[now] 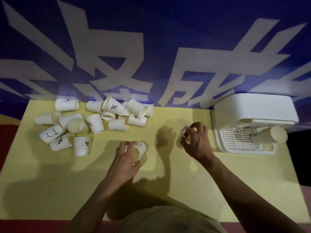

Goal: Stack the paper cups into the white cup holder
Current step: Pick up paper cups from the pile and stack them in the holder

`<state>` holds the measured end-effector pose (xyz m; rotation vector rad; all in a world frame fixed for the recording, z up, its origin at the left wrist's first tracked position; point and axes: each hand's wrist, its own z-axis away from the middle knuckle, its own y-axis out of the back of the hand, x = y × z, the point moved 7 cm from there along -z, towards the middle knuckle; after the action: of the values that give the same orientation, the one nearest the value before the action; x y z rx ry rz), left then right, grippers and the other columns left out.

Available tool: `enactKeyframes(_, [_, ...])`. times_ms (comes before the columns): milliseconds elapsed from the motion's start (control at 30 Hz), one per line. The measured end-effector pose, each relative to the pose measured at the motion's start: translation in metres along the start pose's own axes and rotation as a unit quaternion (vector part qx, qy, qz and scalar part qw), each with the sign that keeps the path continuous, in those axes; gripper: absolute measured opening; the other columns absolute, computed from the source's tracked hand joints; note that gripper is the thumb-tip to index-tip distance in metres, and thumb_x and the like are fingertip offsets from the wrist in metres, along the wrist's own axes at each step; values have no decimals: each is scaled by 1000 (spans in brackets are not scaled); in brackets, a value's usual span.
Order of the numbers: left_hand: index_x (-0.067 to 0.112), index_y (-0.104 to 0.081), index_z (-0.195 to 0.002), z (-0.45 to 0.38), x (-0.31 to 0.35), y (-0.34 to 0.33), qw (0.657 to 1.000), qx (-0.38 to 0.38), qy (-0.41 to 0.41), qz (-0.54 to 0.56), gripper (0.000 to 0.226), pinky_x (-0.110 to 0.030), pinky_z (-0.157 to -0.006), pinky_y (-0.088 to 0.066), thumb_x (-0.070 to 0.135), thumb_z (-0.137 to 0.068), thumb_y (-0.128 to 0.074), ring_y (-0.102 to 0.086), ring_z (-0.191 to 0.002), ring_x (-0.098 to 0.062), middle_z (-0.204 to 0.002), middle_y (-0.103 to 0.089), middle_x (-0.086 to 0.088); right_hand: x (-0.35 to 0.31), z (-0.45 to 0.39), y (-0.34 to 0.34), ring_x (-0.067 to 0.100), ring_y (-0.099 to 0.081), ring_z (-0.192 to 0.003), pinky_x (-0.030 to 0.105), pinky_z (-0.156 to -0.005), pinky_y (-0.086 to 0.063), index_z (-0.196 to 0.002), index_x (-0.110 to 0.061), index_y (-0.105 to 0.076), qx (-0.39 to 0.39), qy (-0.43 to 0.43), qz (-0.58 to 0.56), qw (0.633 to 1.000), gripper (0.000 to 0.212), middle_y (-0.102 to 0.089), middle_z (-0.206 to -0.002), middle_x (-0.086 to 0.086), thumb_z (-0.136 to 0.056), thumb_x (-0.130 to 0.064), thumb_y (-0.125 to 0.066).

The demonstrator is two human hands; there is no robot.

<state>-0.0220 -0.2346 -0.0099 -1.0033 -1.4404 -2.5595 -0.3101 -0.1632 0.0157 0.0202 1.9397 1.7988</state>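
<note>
The left hand (125,158) has its fingers curled round a white paper cup (138,153), tipped on its side with the open mouth toward the camera, above the middle of the yellow surface (168,190). The right hand (196,142) grasps a second cup (181,139) with its fingers bent about it (most of that cup is hidden behind the hand), between the first cup and the white cup holder (252,111). The holder stands at the right edge of the surface against the blue wall with large white characters (151,47); a stack of cups (271,136) already lies in it, mouths outward. A loose pile of cups (94,121) lies tumbled on the far left of the surface, well apart from both hands
</note>
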Motion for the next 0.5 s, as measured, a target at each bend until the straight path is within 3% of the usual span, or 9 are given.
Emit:
enactKeyframes(100, [28, -33, -150, -8, 46, -8, 999, -2, -37, -18, 74, -38, -99, -49, 29, -86, -72, -40, -128, -24, -140, -30, 3, 24, 31, 22, 31, -43, -124, 48, -91, -47, -88, -10, -63, -10, -6, -61, 998, 18, -52, -119, 18, -84, -18, -79])
enactKeyframes(167, [28, -31, -152, -12, 82, -14, 997, -1, -69, -20, 76, -36, -100, -47, 30, -88, -70, -39, -127, -22, -141, -31, 3, 47, 48, 33, 31, -50, -125, 42, -94, -50, -87, -12, -62, -31, -24, -98, 994, 15, -54, -122, 17, -88, -21, -74])
enactKeyframes(267, [29, -25, -154, -16, 145, -26, 993, 4, -115, -16, 79, -35, -102, -44, 32, -88, -69, -40, -126, -19, -142, -35, 3, 85, 71, 55, 25, -60, -98, 37, -83, -54, -92, -16, -58, -26, -30, -113, 993, 18, -55, -114, 7, -92, -31, -68])
enactKeyframes(367, [32, -22, -153, -20, 203, -40, 988, 4, -151, -6, 80, -35, -102, -45, 38, -88, -68, -43, -126, -17, -144, -39, 4, 115, 88, 76, 21, -54, -73, 40, -62, -50, -99, -20, -48, -19, -47, -122, 991, 29, -52, -99, -3, -92, -44, -61])
enactKeyframes(433, [32, -24, -151, -22, 245, -56, 985, 5, -171, -5, 77, -35, -101, -46, 41, -88, -67, -43, -128, -16, -146, -40, 6, 143, 101, 93, 25, -59, -69, 39, -55, -51, -107, -22, -44, -15, -63, -112, 992, 41, -56, -102, -5, -91, -57, -56])
enactKeyframes(500, [31, -30, -149, -24, 286, -72, 980, 15, -197, -10, 72, -33, -101, -45, 40, -89, -68, -43, -129, -16, -146, -38, 8, 171, 111, 108, 27, -68, -78, 44, -58, -56, -118, -26, -42, -14, -75, -95, 993, 55, -64, -111, -5, -88, -71, -48])
